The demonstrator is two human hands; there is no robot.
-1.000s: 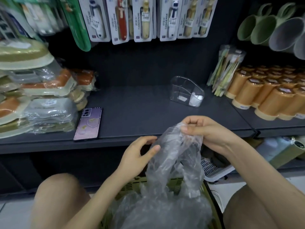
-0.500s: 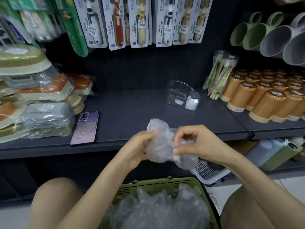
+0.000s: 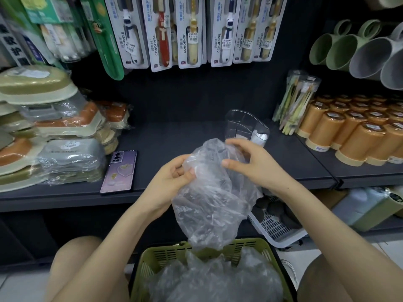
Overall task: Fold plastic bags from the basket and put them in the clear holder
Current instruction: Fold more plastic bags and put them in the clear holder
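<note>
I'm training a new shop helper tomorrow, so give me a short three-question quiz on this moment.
1. True or false: both the left hand and the right hand hold the plastic bag.
2. Where does the clear holder stand? A) on the floor B) on the dark shelf C) on the person's lap
3. Fill in: the phone lies on the shelf to the ___ of the hands.
Key: 1 true; 2 B; 3 left.

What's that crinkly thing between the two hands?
A clear plastic bag, gripped by the left hand and the right hand, hanging over the green basket. The head view shows it.
</note>
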